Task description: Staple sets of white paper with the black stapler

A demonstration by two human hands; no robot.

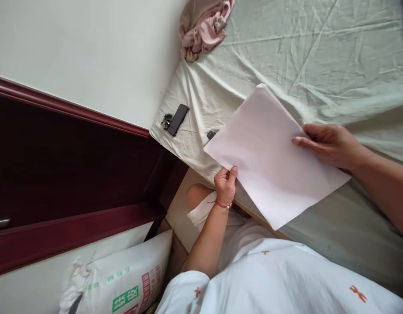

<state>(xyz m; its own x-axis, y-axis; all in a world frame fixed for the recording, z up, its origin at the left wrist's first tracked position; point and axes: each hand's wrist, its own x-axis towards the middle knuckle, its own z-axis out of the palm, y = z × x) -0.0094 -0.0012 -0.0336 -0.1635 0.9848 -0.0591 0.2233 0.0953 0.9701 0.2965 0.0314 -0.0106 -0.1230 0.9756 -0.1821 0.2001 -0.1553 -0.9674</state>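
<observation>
1. White paper [270, 174], apparently layered, is raised over a pale green bed sheet [319, 52], near the bed's edge, in the head view.
2. Left hand [225, 185]: grip closed, thumb uppermost, pinching one edge. Right hand [328, 144]: grip closed likewise on the opposite edge.
3. Picking up looks done; the upper face shows no writing or crease. Its underside is hidden.

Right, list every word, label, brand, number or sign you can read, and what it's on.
"麸皮" (likely reading): white characters in the green rectangular panel on the bulging white sack.
Other green and red characters there: too small or blurred.
White rectangular paper sheets: no text visible.
</observation>
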